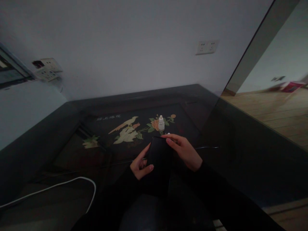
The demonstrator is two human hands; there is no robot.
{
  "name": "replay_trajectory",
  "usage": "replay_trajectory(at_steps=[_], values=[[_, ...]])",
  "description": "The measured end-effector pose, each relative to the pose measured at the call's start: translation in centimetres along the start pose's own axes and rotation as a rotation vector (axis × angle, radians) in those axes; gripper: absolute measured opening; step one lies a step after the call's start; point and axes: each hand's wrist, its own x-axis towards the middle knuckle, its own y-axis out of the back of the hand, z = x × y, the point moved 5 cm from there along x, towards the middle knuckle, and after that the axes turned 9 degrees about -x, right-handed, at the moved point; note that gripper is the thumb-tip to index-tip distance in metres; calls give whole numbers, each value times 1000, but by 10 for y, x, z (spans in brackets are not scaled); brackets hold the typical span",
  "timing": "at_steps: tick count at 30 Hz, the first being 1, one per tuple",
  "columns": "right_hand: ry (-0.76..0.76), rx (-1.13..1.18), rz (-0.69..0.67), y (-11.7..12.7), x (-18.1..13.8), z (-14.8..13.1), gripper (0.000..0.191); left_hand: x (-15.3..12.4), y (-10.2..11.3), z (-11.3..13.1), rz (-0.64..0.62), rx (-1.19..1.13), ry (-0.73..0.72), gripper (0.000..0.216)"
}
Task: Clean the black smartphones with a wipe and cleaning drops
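A black smartphone (159, 157) with a dark screen is held above the near part of the dark table. Around its left side my left hand (141, 165) is closed, thumb on the front edge and fingers behind. My right hand (184, 149) pinches the upper right corner, thumb in front and index finger along the top. Just beyond the phone, a small clear dropper bottle (161, 123) with a white cap stands upright on the tabletop. A tiny white piece (168, 133) shows behind my right fingers; its kind cannot be made out.
The glossy black table (209, 118) has a bird-and-flower picture (127, 131) set in its top and meets a white wall. A white cable (81, 178) curves at lower left. Sockets (207, 47) are on the wall; wooden floor (269, 112) lies right.
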Motion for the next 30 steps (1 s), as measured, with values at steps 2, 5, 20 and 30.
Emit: replay_trajectory(at_steps=[2,5,20,30], values=[[-8,6,20,0,-1,-2,37,4,8,2,55,7,-5,101],[-119,45,-60,-10,-3,7,45,11,25,8,188,17,-77,103],[-227,152,-274,-57,-16,41,80,34,68,9,457,276,-249,92],[-144,25,-186,-38,5,48,74,60,58,28,537,1192,-71,50]])
